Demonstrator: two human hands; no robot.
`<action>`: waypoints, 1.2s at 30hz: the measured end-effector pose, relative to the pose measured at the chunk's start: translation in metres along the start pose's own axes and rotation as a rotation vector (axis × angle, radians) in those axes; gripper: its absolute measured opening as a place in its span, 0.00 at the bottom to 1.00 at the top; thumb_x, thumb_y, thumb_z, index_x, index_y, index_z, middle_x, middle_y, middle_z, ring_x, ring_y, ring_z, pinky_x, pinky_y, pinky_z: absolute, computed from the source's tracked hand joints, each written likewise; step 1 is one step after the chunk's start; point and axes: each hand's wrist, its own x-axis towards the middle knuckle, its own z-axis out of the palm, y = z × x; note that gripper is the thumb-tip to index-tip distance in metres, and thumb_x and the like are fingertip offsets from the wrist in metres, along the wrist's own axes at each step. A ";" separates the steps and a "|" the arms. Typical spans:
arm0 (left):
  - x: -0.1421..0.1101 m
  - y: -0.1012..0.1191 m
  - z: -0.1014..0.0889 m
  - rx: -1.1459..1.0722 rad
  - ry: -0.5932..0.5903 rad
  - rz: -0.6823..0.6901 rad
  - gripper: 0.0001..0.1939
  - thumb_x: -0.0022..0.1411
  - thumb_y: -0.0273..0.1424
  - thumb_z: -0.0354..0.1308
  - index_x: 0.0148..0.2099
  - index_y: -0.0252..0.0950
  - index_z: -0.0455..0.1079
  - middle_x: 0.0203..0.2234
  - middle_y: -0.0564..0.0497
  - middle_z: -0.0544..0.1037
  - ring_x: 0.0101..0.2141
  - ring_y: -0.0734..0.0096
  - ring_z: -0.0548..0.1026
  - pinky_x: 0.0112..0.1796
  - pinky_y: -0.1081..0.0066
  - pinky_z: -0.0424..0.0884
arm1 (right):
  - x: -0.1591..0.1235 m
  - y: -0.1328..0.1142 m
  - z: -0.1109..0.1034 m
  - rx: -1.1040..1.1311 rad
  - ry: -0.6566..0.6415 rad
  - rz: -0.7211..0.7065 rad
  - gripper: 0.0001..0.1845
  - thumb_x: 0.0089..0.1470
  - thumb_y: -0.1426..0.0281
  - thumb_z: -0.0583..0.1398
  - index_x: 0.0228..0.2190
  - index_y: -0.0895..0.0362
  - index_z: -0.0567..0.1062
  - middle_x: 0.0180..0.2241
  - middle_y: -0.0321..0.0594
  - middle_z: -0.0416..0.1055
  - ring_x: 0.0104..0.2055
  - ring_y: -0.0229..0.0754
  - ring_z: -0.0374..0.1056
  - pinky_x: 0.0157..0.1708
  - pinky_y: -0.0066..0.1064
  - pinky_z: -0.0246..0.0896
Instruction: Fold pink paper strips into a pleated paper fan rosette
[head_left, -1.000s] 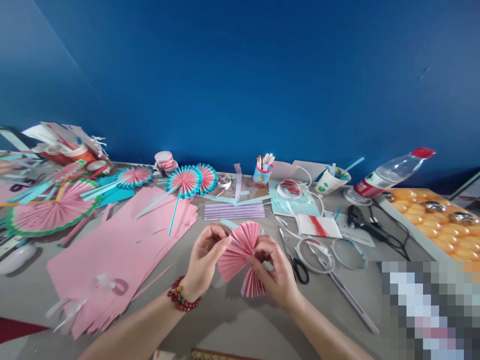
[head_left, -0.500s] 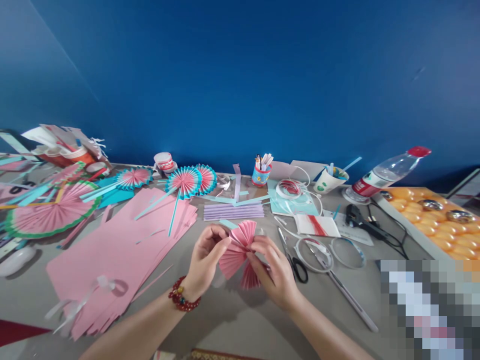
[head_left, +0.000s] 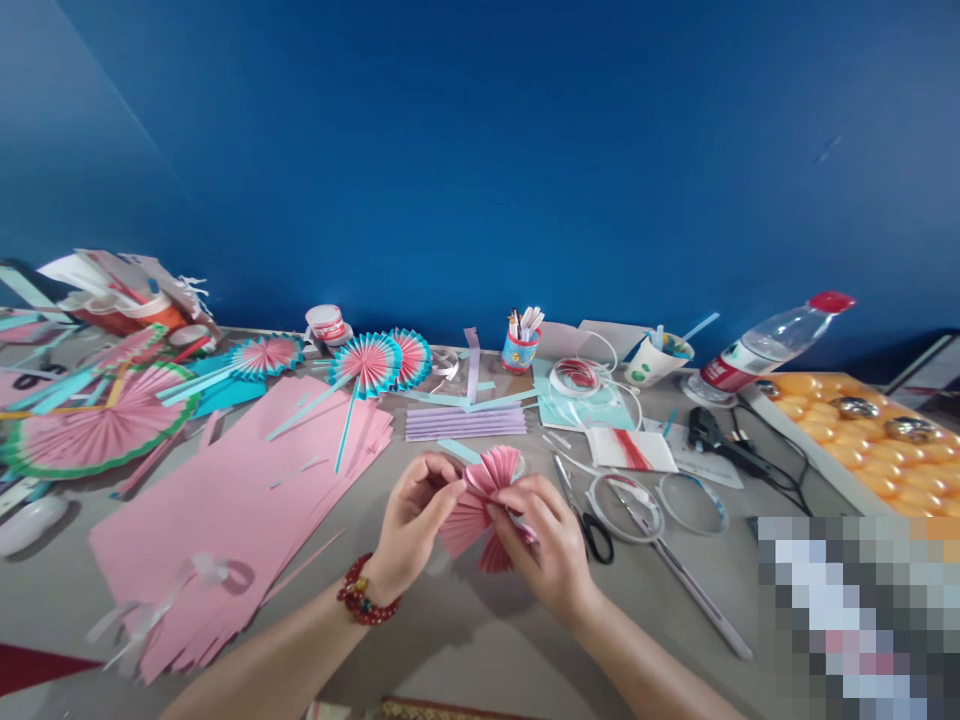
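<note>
A pleated pink paper fan [head_left: 466, 522] is held above the grey table between both my hands. My left hand [head_left: 420, 505] pinches its left edge with thumb and fingertips; a red bead bracelet circles that wrist. On the other side, my right hand [head_left: 551, 540] grips near the fan's gathered centre, its fingers covering part of the folds. The pleats spread upward and downward around that centre. Just beyond the hands lies a folded lilac paper strip [head_left: 465, 422]. Black-handled scissors [head_left: 598, 538] rest right of my right hand.
Pink paper sheets [head_left: 217, 500] cover the left side, with finished paper fans [head_left: 366, 362] behind them. Tape rolls [head_left: 626, 507], a utility knife [head_left: 705, 600], a glue gun [head_left: 724, 445] and a plastic bottle [head_left: 765, 350] occupy the right. A pen holder [head_left: 520, 350] stands by the blue wall.
My right hand has shifted slightly over the fan's centre, and the fan's upper pleats have turned and curved to the right. My left hand keeps its pinch almost unmoved.
</note>
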 end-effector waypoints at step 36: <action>-0.004 0.002 0.000 0.007 -0.475 0.097 0.29 0.65 0.42 0.54 0.65 0.40 0.57 0.61 0.38 0.61 0.59 0.45 0.61 0.57 0.48 0.61 | 0.004 -0.004 -0.010 0.252 0.163 0.119 0.04 0.61 0.69 0.57 0.35 0.52 0.72 0.29 0.39 0.72 0.29 0.41 0.68 0.29 0.31 0.64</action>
